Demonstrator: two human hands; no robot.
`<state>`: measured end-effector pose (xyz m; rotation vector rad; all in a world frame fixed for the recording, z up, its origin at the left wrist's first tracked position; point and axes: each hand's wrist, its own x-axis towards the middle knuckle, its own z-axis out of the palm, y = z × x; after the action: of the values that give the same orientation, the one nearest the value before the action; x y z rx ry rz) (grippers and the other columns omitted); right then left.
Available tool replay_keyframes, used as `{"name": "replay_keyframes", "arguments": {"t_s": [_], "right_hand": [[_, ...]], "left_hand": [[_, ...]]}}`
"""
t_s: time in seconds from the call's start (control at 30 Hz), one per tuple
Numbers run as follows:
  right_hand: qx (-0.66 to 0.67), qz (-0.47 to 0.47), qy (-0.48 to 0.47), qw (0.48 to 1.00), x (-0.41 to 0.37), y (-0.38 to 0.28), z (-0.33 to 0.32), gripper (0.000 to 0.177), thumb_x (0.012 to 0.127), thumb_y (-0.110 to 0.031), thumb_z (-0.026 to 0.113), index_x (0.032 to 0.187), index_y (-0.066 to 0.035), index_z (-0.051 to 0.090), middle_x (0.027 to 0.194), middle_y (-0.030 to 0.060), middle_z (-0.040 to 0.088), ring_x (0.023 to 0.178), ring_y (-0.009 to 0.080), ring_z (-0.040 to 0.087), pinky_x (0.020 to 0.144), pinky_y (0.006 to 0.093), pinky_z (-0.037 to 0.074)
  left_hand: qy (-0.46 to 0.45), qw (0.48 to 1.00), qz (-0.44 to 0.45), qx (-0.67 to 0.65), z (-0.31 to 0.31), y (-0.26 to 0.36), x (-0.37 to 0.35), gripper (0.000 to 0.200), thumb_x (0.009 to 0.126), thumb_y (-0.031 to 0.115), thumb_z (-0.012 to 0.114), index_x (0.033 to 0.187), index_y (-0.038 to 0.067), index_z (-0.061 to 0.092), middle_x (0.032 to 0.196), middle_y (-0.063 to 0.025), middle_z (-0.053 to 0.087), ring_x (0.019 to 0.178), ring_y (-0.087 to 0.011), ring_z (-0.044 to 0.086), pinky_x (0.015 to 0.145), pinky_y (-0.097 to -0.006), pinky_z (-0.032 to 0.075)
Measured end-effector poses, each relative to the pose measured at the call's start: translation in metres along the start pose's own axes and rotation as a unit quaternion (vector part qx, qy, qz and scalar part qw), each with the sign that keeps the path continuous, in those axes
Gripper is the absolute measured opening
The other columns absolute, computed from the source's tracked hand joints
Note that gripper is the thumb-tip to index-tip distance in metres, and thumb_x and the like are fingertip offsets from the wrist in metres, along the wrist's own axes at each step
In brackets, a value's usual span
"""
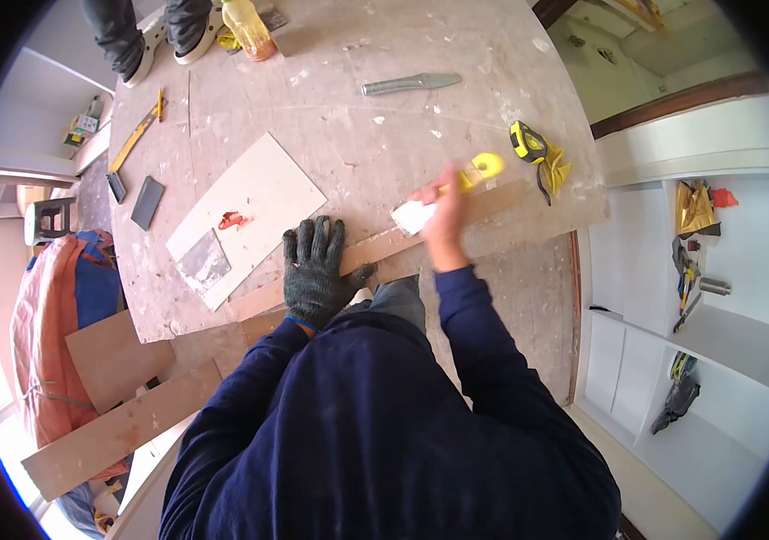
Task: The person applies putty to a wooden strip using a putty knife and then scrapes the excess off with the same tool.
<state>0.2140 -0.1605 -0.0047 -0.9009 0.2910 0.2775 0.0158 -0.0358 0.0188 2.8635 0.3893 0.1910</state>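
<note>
My left hand (pixel 317 274), in a dark knitted glove, lies flat with its fingers stretched out over a long narrow wooden strip (pixel 383 248) along the near side of the work board. My bare right hand (pixel 444 216), slightly blurred, is closed around a paintbrush (pixel 484 169) with a yellow handle and a white end held over the strip. Beyond my left fingers is a pale rectangular panel (pixel 263 184) bearing a red smear or scrap (pixel 232 220) and a greyish square piece (pixel 203 259).
A tape measure (pixel 527 142) sits right of my right hand beside a yellow scrap. Farther off lie a grey-handled knife-like tool (pixel 411 84), a yellow square (pixel 137 135) and a bottle (pixel 249 31). A person's shoes (pixel 195 40) are at the far edge. White shelving (pixel 709 342) stands right.
</note>
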Motion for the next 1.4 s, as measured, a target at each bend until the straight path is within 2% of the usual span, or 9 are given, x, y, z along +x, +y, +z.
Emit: {"name": "replay_keyframes", "arguments": {"t_s": [0.3, 0.37, 0.73, 0.9, 1.1, 1.17, 1.2, 1.3, 1.4], "right_hand": [[0.029, -0.044, 0.014, 0.999, 0.000, -0.025, 0.000, 0.047, 0.100, -0.045, 0.064, 0.073, -0.015, 0.040, 0.054, -0.0015, 0.035, 0.051, 0.0155, 0.043, 0.055, 0.0341, 0.042], [0.020, 0.065, -0.043, 0.997, -0.018, 0.006, 0.003, 0.046, 0.098, -0.045, 0.067, 0.074, -0.015, 0.042, 0.054, -0.0015, 0.036, 0.049, 0.0155, 0.044, 0.054, 0.0352, 0.044], [0.026, -0.142, 0.069, 0.987, 0.032, -0.088, -0.034, 0.043, 0.099, -0.045, 0.064, 0.078, -0.014, 0.043, 0.055, -0.0010, 0.037, 0.048, 0.0147, 0.040, 0.054, 0.0369, 0.045], [-0.088, -0.049, -0.089, 0.991, 0.007, -0.045, -0.021, 0.043, 0.099, -0.044, 0.065, 0.077, -0.013, 0.044, 0.054, 0.0018, 0.039, 0.046, 0.0180, 0.043, 0.050, 0.0368, 0.044], [0.030, -0.151, 0.024, 0.988, 0.041, -0.105, -0.030, 0.048, 0.097, -0.048, 0.068, 0.077, -0.012, 0.044, 0.054, 0.0005, 0.034, 0.048, 0.0169, 0.040, 0.053, 0.0375, 0.044], [-0.069, -0.130, -0.004, 0.989, 0.042, -0.072, -0.046, 0.047, 0.096, -0.047, 0.069, 0.076, -0.012, 0.044, 0.054, 0.0013, 0.037, 0.047, 0.0180, 0.041, 0.053, 0.0377, 0.044], [-0.022, -0.010, -0.040, 0.999, 0.034, -0.060, -0.043, 0.046, 0.096, -0.045, 0.069, 0.076, -0.011, 0.044, 0.055, 0.0024, 0.041, 0.047, 0.0190, 0.043, 0.053, 0.0375, 0.044], [-0.096, -0.081, -0.073, 0.989, 0.030, -0.076, -0.030, 0.045, 0.097, -0.045, 0.068, 0.077, -0.012, 0.044, 0.056, 0.0020, 0.039, 0.048, 0.0186, 0.042, 0.054, 0.0382, 0.045], [-0.003, -0.123, 0.017, 0.992, 0.051, -0.112, -0.031, 0.046, 0.096, -0.047, 0.069, 0.079, -0.012, 0.044, 0.059, 0.0013, 0.040, 0.050, 0.0173, 0.041, 0.055, 0.0386, 0.045]], "left_hand": [[0.014, 1.000, 0.003, 0.002, 0.002, 0.000, 0.000, 0.086, 0.082, 0.057, 0.073, 0.143, 0.001, 0.051, 0.145, -0.0232, 0.051, 0.138, -0.0452, 0.042, 0.118, -0.0633, 0.025], [0.018, 1.000, 0.011, 0.003, 0.002, 0.001, 0.001, 0.086, 0.082, 0.057, 0.073, 0.142, 0.001, 0.051, 0.144, -0.0232, 0.052, 0.138, -0.0452, 0.042, 0.118, -0.0630, 0.025], [0.001, 1.000, -0.001, 0.000, -0.001, 0.001, 0.001, 0.086, 0.082, 0.058, 0.072, 0.143, 0.002, 0.051, 0.146, -0.0211, 0.050, 0.140, -0.0440, 0.040, 0.119, -0.0621, 0.024], [0.015, 1.000, 0.007, 0.002, 0.005, 0.000, 0.000, 0.086, 0.082, 0.059, 0.072, 0.143, 0.002, 0.050, 0.146, -0.0218, 0.050, 0.140, -0.0440, 0.041, 0.119, -0.0623, 0.023], [0.016, 1.000, 0.001, 0.005, 0.000, 0.001, -0.001, 0.086, 0.082, 0.059, 0.072, 0.143, 0.002, 0.051, 0.146, -0.0223, 0.050, 0.139, -0.0437, 0.042, 0.118, -0.0624, 0.024], [0.011, 1.000, 0.000, 0.000, -0.001, 0.000, -0.001, 0.086, 0.083, 0.060, 0.071, 0.143, 0.002, 0.051, 0.146, -0.0225, 0.050, 0.140, -0.0435, 0.041, 0.118, -0.0623, 0.024], [0.014, 1.000, 0.000, -0.001, -0.001, 0.000, -0.002, 0.086, 0.083, 0.060, 0.071, 0.143, 0.002, 0.051, 0.146, -0.0225, 0.050, 0.140, -0.0435, 0.041, 0.118, -0.0623, 0.024], [-0.008, 1.000, -0.004, -0.006, -0.001, -0.003, -0.003, 0.087, 0.082, 0.061, 0.071, 0.143, 0.002, 0.051, 0.147, -0.0223, 0.050, 0.141, -0.0432, 0.040, 0.119, -0.0619, 0.024], [0.030, 1.000, 0.009, -0.001, 0.004, -0.002, -0.003, 0.088, 0.081, 0.061, 0.072, 0.143, 0.002, 0.051, 0.147, -0.0221, 0.050, 0.142, -0.0430, 0.040, 0.120, -0.0614, 0.024]]}}
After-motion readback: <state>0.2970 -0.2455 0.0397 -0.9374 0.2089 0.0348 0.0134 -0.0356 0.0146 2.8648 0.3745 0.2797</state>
